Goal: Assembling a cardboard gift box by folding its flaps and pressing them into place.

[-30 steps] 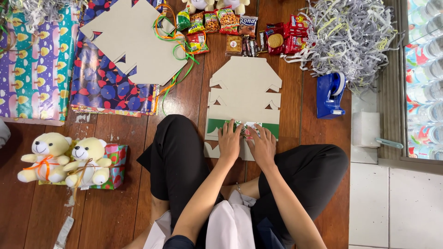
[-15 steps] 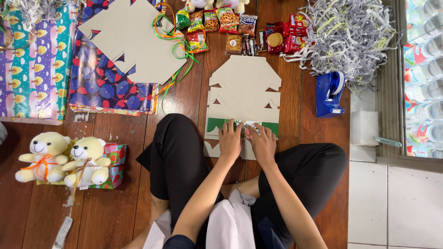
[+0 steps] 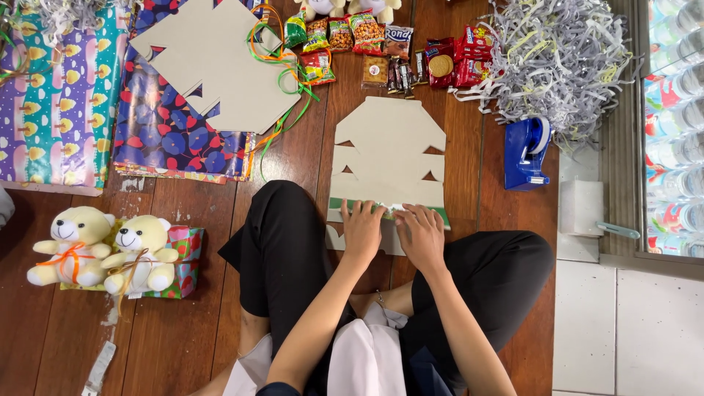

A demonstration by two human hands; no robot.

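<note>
1. Person sits cross-legged on a wood floor (image 3: 183,323), in black trousers, seen from above.
2. Left hand (image 3: 362,229) lies palm down on the near edge of a flat cardboard cutout (image 3: 389,150). Fingers spread and pressing; nothing clenched.
3. Right hand (image 3: 420,233) sits just beside the left, also flat on the cutout's near edge, fingertips pressing at the green strip (image 3: 367,205). Not grasping; whether it pinches anything small under the fingers cannot be told.
4. Cutout lies on the floor directly ahead of the knees, pale beige, with notched sides. Green printed strip runs across it at the fingertips.
5. Blue tape dispenser (image 3: 526,154) stands right of the cutout, near but apart.
6. Heap of shredded paper (image 3: 557,59) lies beyond the dispenser.
7. Snack packets (image 3: 389,44) line up past the cutout's far end.
8. Second cutout (image 3: 220,59) rests on patterned wrapping sheets (image 3: 161,139) at far left, with ribbons (image 3: 282,73) trailing off it.
9. Two plush bears (image 3: 110,246) sit on a wrapped box (image 3: 183,264), left of the knee.
</note>
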